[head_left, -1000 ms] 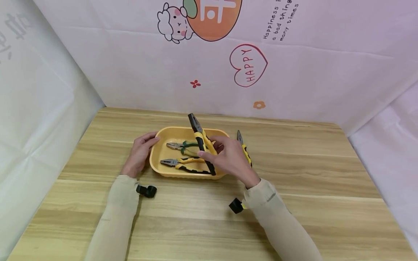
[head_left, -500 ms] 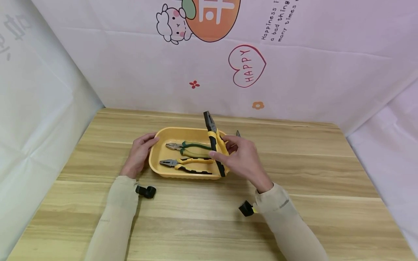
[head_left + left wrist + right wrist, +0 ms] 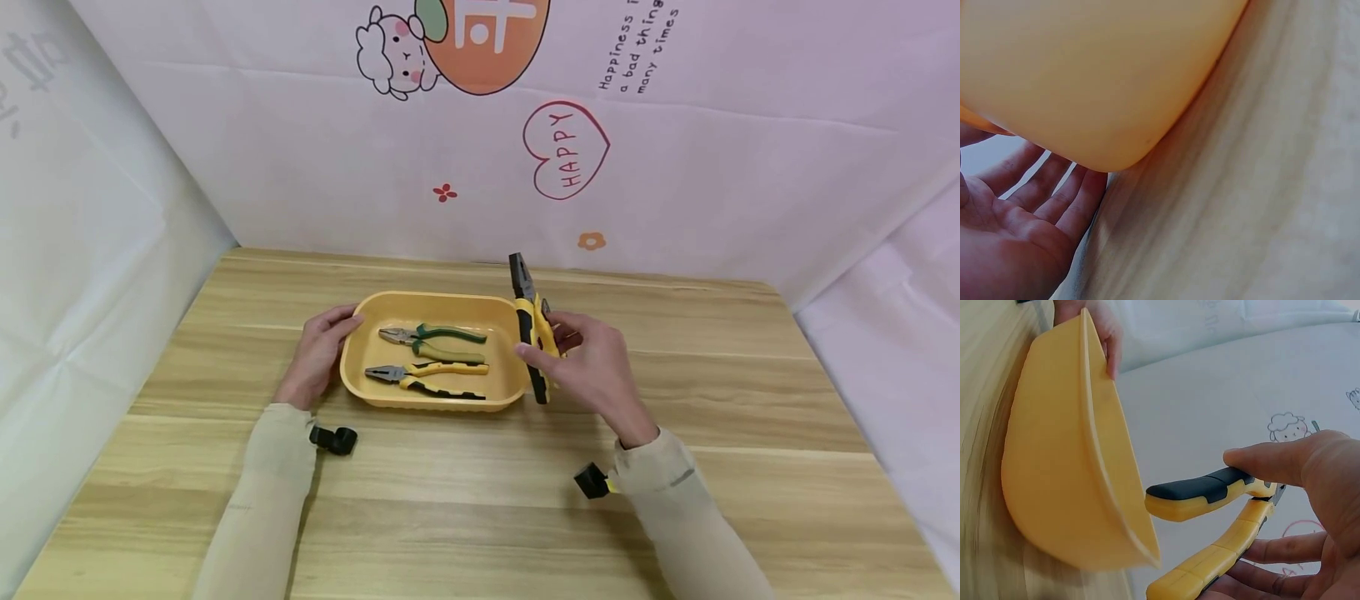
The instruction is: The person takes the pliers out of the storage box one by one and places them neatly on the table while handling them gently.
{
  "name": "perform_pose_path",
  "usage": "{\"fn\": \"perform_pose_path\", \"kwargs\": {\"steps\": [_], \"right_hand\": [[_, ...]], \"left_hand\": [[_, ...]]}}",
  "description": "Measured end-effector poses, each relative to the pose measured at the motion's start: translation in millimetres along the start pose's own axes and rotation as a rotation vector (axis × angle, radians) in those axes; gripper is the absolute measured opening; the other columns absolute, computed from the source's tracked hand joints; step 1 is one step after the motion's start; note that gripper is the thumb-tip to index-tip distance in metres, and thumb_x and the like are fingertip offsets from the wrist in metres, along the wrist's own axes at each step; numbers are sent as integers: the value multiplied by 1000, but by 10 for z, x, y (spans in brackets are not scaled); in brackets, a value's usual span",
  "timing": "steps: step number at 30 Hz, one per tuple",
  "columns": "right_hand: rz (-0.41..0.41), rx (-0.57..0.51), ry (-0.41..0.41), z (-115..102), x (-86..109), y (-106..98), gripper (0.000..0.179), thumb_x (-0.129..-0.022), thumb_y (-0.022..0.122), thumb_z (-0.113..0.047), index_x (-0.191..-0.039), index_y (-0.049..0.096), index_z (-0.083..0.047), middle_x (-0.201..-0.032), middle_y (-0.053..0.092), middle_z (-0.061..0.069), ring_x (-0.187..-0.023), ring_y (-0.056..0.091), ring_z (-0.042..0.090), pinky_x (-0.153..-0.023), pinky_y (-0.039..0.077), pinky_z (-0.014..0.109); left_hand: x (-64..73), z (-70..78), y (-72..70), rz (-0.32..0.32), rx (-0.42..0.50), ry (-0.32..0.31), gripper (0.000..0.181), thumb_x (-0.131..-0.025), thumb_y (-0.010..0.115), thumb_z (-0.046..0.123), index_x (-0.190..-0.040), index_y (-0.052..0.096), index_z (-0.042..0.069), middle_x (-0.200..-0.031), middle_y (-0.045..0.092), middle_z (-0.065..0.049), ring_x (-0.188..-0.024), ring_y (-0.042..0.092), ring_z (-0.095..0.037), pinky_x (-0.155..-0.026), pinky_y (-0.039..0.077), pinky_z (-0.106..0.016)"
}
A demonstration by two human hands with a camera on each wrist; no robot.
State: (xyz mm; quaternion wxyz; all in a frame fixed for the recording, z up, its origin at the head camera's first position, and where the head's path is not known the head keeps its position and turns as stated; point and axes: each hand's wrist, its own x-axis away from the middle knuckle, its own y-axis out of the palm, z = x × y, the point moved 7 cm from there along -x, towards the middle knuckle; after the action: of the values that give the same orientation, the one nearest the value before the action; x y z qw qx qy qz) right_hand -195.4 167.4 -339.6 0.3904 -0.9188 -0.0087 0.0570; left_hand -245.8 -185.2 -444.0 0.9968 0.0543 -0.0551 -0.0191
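My right hand [image 3: 596, 362] pinches the handles of black-and-yellow pliers [image 3: 531, 333] between thumb and fingers. They are raised just past the tub's right end, grey jaws upward, handles spread. In the right wrist view the thumb presses one yellow handle [image 3: 1229, 540]'s black-topped partner from above. My left hand [image 3: 318, 354] holds the left end of a yellow plastic tub [image 3: 435, 303], thumb over the rim and fingers outside. Inside lie green-handled pliers [image 3: 450, 350] and black-and-yellow pliers [image 3: 446, 368], both with jaws to the left.
Another pair of pliers [image 3: 545, 307] lies on the wooden table [image 3: 450, 508] right of the tub, mostly hidden behind my right hand and the held pair. A white printed cloth [image 3: 300, 167] hangs behind the table. Small black cameras [image 3: 592, 481] are worn at the wrists.
My right hand has carried the black-and-yellow pliers rightward, from over the tub to beyond its right end. The left hand and tub stay nearly in place.
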Motion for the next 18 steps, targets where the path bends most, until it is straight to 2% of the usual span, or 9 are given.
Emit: {"fn": "perform_pose_path", "kwargs": {"steps": [11,18], "right_hand": [[42,35,10,229,11,-152,67,-82,82,-50,-128,69,-2,-96,71,10,-86,68,24,-70,56,36],[51,46,20,355,17,-226,68,-85,79,-51,-128,67,1,-99,72,15,-89,69,29,-76,58,44]], "left_hand": [[-5,-9,-4,6,0,-6,48,-106,57,19,-144,49,-10,-136,55,-19,-113,63,-17,-92,55,-23],[-11,-14,-1,10,-3,-14,47,-106,56,17,-144,48,-10,-135,56,-18,-111,64,-15,-92,55,-23]]}}
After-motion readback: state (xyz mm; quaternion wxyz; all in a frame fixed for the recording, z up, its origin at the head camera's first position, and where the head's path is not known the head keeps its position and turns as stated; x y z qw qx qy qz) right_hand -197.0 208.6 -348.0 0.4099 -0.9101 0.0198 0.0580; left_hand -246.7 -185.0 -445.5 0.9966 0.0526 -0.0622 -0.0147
